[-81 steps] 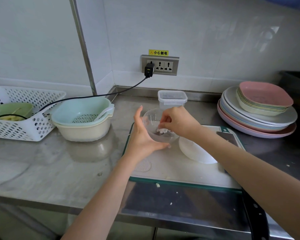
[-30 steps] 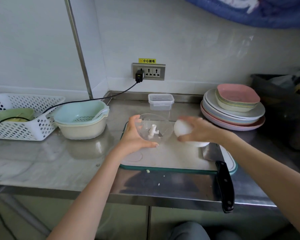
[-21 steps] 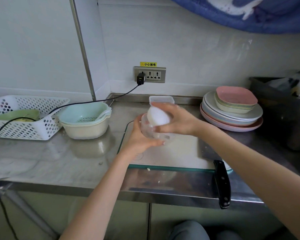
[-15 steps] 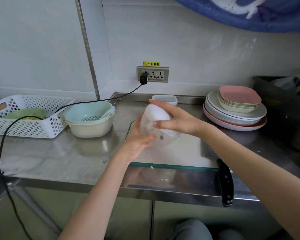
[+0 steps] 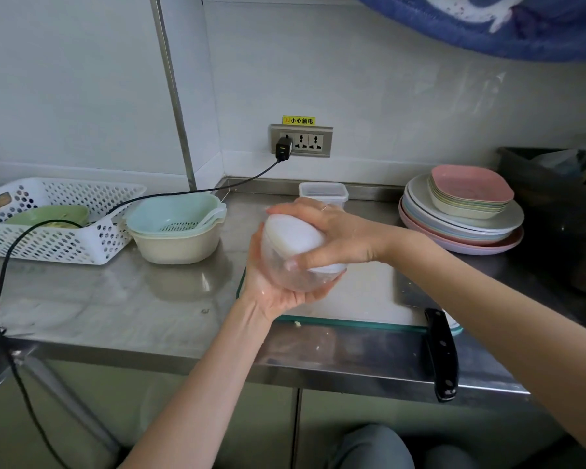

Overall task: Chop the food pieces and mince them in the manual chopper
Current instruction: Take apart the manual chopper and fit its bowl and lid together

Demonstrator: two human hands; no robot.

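The manual chopper is lifted off the counter and tilted toward the left. Its clear bowl rests in the palm of my left hand, whose fingers curl under it. The white lid sits on the bowl, and my right hand grips it from above with thumb and fingers wrapped round it. Whatever food is inside I cannot make out. The white cutting board with its green rim lies under my hands. A black-handled knife lies at the board's right front corner, handle over the counter edge.
A stack of plates stands at the right, a clear lidded box at the back. A mint colander in a cream bowl and a white perforated basket sit left. A black cable runs from the wall socket across the counter.
My right hand picked up the white lid from the board and set it on the bowl. Both hands then raised the chopper off the board and tilted it.
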